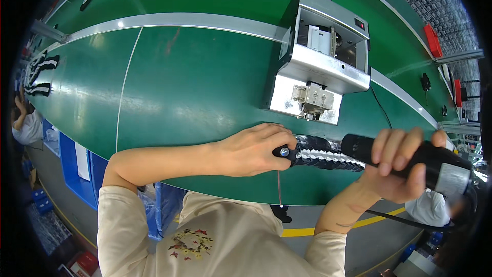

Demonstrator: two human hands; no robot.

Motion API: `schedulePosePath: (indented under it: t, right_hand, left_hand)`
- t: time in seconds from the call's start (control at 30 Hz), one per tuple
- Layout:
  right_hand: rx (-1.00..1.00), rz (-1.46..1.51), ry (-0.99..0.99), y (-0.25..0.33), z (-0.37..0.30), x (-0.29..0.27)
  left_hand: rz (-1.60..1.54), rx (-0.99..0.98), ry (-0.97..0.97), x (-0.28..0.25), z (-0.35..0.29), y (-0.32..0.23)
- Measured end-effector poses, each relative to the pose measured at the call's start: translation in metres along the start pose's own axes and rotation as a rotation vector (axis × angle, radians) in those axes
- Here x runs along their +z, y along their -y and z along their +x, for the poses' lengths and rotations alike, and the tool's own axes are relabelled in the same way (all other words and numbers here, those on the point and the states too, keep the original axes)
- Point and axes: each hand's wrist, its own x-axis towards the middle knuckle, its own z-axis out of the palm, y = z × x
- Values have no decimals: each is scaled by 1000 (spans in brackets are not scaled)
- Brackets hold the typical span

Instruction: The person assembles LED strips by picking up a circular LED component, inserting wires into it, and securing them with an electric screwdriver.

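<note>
The left hand [253, 150] lies on the near edge of the green table [195, 87], its fingers [279, 138] curled down over the left end of a black, ribbed part [320, 156] — a long piece with a pale toothed strip running along it. A small round metal head [284, 151] shows at that end, just under the fingertips, so the hand has the part pinned rather than lifted. A thin reddish thread [279, 187] hangs down from that spot, over the table's near edge.

The right hand [402, 166] is closed firmly around a black electric screwdriver [410, 156], fingers wrapped over its barrel and the thumb under it. The tool lies nearly level, its black nose pointing left and meeting the right end of the ribbed part; its grey rear section [453, 179] sticks out to the right of the hand, and a dark cable [400, 219] trails away below the wrist.

Just beyond the part, farther across the table, stands a boxy silver-and-black machine [323, 56] with an open top and a small metal fitting on its front plate. A pale metal rail [179, 20] runs left to right behind it. At the far left edge lies something striped black and white [41, 74], well apart from the hands. Blue bins [77, 169] sit below the table on the left.
</note>
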Motion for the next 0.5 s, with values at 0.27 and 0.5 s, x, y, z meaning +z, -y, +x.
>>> schedulePosePath:
  t: [0.27,0.5]
  right_hand:
    - [48,-5,81,-19,40,36]
    - [62,-202,127,-32,42,42]
  left_hand:
    - [-11,-5,-43,-7,-10,6]
    - [-44,13,-33,-5,-8,8]
